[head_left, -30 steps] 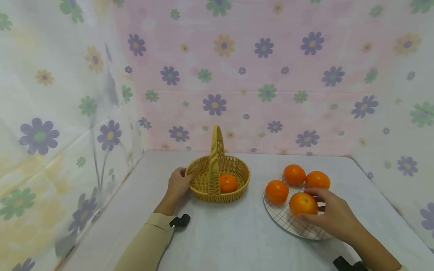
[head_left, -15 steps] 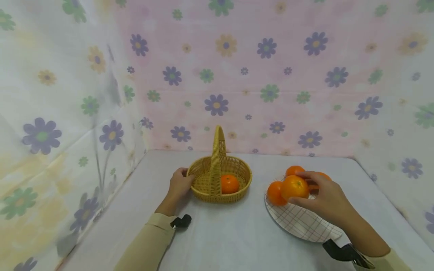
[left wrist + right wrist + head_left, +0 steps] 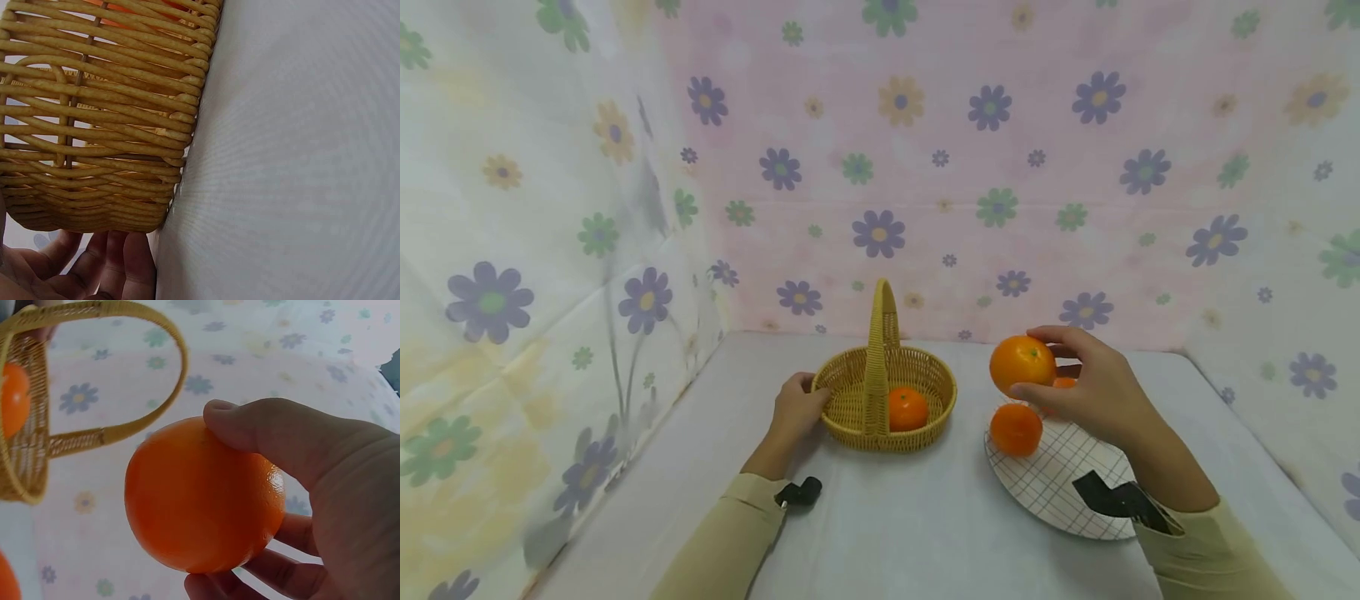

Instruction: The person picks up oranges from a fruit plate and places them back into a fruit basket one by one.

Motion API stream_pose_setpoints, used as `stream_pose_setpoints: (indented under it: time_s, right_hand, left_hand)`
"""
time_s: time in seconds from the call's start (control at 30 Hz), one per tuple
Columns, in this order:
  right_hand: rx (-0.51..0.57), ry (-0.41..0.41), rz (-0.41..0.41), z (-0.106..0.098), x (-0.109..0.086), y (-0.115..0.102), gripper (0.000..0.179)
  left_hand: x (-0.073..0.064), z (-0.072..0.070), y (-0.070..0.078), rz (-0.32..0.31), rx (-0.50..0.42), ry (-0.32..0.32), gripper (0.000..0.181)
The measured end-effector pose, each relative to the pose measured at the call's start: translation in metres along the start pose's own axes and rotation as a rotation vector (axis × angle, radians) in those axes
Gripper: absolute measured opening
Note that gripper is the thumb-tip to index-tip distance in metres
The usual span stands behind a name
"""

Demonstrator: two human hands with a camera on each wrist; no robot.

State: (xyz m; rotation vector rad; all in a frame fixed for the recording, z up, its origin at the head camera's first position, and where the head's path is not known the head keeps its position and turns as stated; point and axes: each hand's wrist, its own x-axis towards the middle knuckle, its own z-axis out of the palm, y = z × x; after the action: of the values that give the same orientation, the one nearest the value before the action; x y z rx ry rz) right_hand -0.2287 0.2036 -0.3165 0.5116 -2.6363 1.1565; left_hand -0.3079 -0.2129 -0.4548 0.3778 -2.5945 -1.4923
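Observation:
A yellow wicker basket [image 3: 844, 432] with a tall arched handle stands left of centre, one orange [image 3: 908, 409] lying inside it. My left hand [image 3: 796, 410] grips its left rim, thumb over the edge; in the left wrist view the fingers [image 3: 137, 262] bend against the woven wall. Raised above the plate, my right hand [image 3: 1097, 385] holds another orange [image 3: 1021, 367] between thumb and fingers. The right wrist view shows this held orange [image 3: 200, 500] up close, with the basket handle beyond it.
A round checked plate [image 3: 1067, 492] sits on the white table at right. One orange [image 3: 1017, 430] rests near its left edge; another [image 3: 1063, 385] is mostly hidden behind the right hand. Flowered cloth [image 3: 940, 200] walls in the back and sides.
The right hand has lifted its orange off the plate and carried it up, away and slightly left. The left hand stays on the basket rim.

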Motion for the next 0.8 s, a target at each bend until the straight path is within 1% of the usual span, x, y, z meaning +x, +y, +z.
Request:
stream_pose_setpoints:
  time_s: [0.17,0.33,0.43,0.57,0.67,0.8]
  right_hand:
    - [0.043,0.001,-0.018,0.005,0.010,-0.012,0.074]
    - [0.065,-0.010,-0.007,0.009,0.018,-0.019,0.076]
    - [0.080,-0.007,-0.014,0.011,0.022,-0.019,0.075]
    - [0.089,0.007,-0.021,0.018,0.025,-0.018,0.074]
    - [0.078,0.017,-0.009,0.027,0.028,-0.016,0.077]
    - [0.095,0.020,0.010,0.042,0.033,-0.014,0.083]
  left_hand:
    - [0.000,0.001,-0.003,-0.008,0.005,-0.002,0.048]
    - [0.002,0.002,-0.003,0.001,-0.002,0.002,0.049]
    - [0.001,0.001,-0.003,0.002,-0.002,0.003,0.048]
    - [0.000,0.001,-0.002,-0.012,0.000,0.001,0.048]
    - [0.000,0.001,-0.002,-0.018,0.003,0.002,0.047]
    - [0.000,0.000,-0.001,-0.017,0.010,0.003,0.047]
